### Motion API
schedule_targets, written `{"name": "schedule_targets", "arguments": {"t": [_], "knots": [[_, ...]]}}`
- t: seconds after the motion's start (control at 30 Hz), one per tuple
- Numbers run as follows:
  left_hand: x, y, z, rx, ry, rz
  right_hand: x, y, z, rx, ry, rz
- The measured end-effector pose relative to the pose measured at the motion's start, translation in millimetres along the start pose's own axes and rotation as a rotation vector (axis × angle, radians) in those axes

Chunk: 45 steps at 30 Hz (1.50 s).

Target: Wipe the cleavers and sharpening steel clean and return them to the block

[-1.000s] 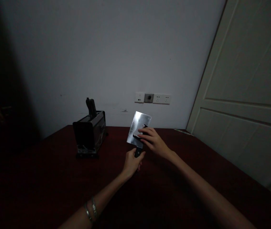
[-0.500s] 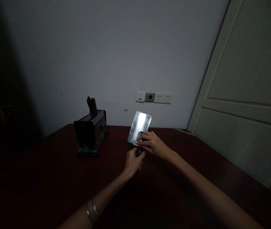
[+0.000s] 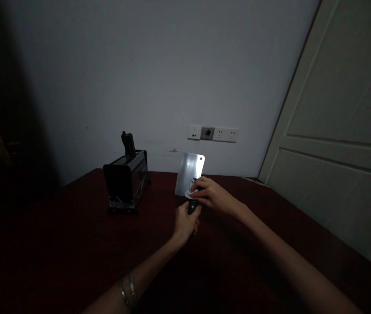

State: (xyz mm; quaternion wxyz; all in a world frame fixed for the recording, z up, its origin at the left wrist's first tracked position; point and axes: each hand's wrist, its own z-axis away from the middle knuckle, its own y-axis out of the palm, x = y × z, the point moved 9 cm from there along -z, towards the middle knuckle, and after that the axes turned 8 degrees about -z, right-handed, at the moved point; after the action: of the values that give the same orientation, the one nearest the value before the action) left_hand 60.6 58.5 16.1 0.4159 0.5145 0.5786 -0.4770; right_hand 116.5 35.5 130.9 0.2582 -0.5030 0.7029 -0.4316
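Observation:
My left hand (image 3: 185,221) is closed round the black handle of a cleaver (image 3: 189,172), holding its shiny rectangular blade upright above the dark red table (image 3: 74,244). My right hand (image 3: 212,195) presses a small white cloth (image 3: 191,190) against the lower part of the blade, fingers pinched on it. A hole shows in the blade's top right corner. Two bracelets sit on my left wrist.
A black knife block (image 3: 126,179) with dark handles sticking out stands on the table to the left, near the wall. Wall sockets (image 3: 213,133) are behind the blade. A pale door (image 3: 342,144) fills the right side. The left edge of the room is dark.
The blade has turned more upright and less tilted to the right. My right hand has slid down from the blade's middle to its lower part near the handle.

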Motion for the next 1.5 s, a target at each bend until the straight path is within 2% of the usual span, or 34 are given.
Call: {"name": "schedule_targets", "arguments": {"t": [0.13, 0.37, 0.47, 0.6, 0.67, 0.77, 0.87, 0.97, 1.1, 1.2, 1.3, 1.4, 1.5], "knots": [[0.3, -1.8, -0.8, -0.004, 0.012, -0.022, 0.3, -0.5, 2.0, -0.052, 0.015, -0.019], [-4.7, -5.3, -3.4, 0.001, 0.031, -0.033, 3.7, -15.8, 18.7, -0.039, 0.009, -0.092], [-4.7, -4.6, -4.2, 0.014, 0.027, -0.046, -3.0, -19.4, 31.0, -0.125, 0.03, -0.081], [-4.9, -5.3, -6.0, 0.019, 0.02, -0.074, -32.2, -20.6, 61.6, -0.272, 0.121, -0.044], [-5.1, -5.6, -6.4, 0.023, 0.011, -0.08, -47.7, -14.4, 77.2, -0.269, 0.178, -0.009], [-5.0, -4.7, -6.4, 0.04, -0.003, -0.074, -59.8, 5.0, 92.2, -0.172, 0.239, 0.041], [-3.3, -2.4, -7.0, 0.066, -0.015, -0.052, -56.6, 33.1, 96.6, -0.039, 0.256, 0.055], [-2.2, -0.1, -8.7, 0.086, -0.011, -0.033, -47.4, 58.4, 96.6, 0.04, 0.245, 0.053], [-4.0, 2.9, -11.6, 0.099, 0.005, -0.027, -45.3, 74.0, 100.3, 0.069, 0.298, -0.011], [-7.5, 5.5, -14.8, 0.118, -0.009, 0.023, -54.1, 69.4, 106.4, 0.055, 0.417, -0.09], [-13.0, 6.3, -18.8, 0.16, -0.07, 0.128, -60.1, 51.3, 107.1, -0.014, 0.499, -0.145], [-22.9, 4.7, -22.4, 0.219, -0.146, 0.244, -46.2, 19.0, 93.8, -0.164, 0.426, -0.128], [-32.5, 0.6, -27.5, 0.244, -0.225, 0.347, -10.5, -9.1, 71.6, -0.275, 0.255, -0.085]]}}
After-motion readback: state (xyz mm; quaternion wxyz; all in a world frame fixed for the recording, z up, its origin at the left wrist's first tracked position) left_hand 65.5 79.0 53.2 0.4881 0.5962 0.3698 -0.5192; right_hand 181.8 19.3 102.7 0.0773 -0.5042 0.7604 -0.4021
